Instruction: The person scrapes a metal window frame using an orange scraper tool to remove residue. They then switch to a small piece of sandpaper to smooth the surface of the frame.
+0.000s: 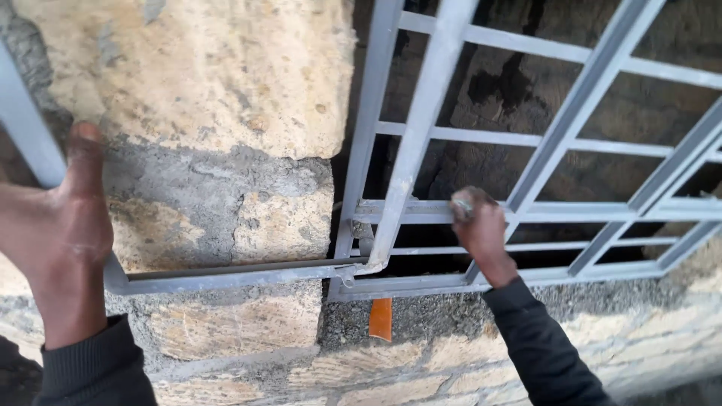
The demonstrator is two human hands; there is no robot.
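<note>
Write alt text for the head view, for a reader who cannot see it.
A person's left hand grips a grey metal window frame set against a rough stone wall, while the right hand holds a small object against a horizontal bar. An orange wedge sits under the frame's bottom edge.

A rough stone wall (203, 83) of pale tan blocks fills the left, with grey mortar (188, 188) between the courses. An orange piece (380, 319) sticks down from the gritty grey sill (429, 312) below.
</note>
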